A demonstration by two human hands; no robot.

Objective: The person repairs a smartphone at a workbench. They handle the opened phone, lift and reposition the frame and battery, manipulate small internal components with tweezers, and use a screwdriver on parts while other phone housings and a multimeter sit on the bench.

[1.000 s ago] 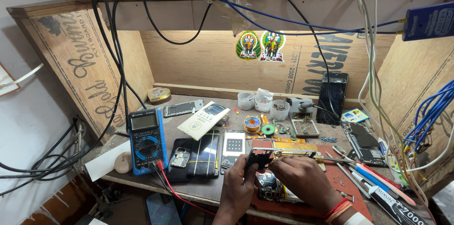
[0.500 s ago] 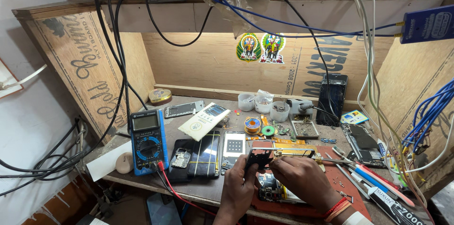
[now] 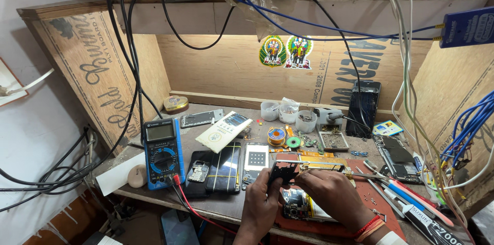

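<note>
At a cluttered plywood repair bench (image 3: 154, 193), a person works over an opened phone (image 3: 298, 208) that lies on a red mat (image 3: 378, 209) at the near edge, at about 6 o'clock in the head view. The left hand (image 3: 262, 206) pinches a small black part (image 3: 283, 172), held up just above the phone; the fingers are closed narrowly on its lower left edge. The right hand (image 3: 329, 193) meets the part from the 3 o'clock side, fingertips closed around a thin metal tool (image 3: 329, 170) whose tip touches the part's right edge. Whether the right fingers also touch the part itself cannot be told.

The black part looks light, thin and stiff, probably a plastic or metal shield or frame piece, and likely brittle at its corners; a hold by the edges, as the left hand has it, seems safest, away from any contacts. Its long axis appears to run roughly from 9 to 3 o'clock, with its broad face turned toward the camera. The phone below has its long axis running about 10 to 4 o'clock, internals facing up.

A blue multimeter (image 3: 162, 152) sits at 9 o'clock, with other dismantled phones (image 3: 226, 168) between it and the hands. A solder reel (image 3: 276, 135) lies at 12 o'clock.
</note>
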